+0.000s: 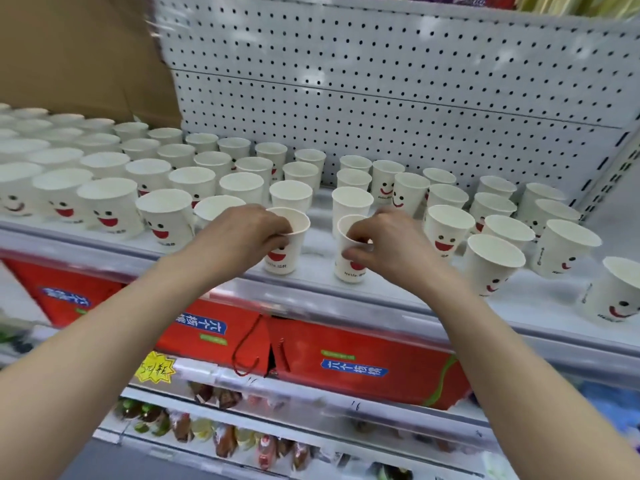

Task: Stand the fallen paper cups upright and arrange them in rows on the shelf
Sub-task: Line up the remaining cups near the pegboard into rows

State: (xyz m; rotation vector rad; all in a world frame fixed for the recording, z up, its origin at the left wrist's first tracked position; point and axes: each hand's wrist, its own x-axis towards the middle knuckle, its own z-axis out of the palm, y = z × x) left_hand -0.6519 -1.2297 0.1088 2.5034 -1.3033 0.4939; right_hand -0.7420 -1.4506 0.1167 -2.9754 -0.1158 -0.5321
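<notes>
- The left hand [247, 233] is curled round the rim and upper wall of a smiley-face paper cup [282, 261], which stands upright near the front edge of the white shelf [317, 251].
- The right hand [388, 244] pinches the rim of a second paper cup [349, 270], which is also upright and close beside the first without touching it.
- A light grip is advised, since thin paper walls would probably dent under a hard pinch.
- Each cup should be brought into line with the tidy rows [149, 171] on the left. The printed face should be turned forward and the spacing matched to the neighbouring cups.
- The base should be set flat before the fingers are released, or nearby cups may be knocked over.
- The cups on the right [491, 261] are less evenly spaced and appear to need aligning next.
</notes>
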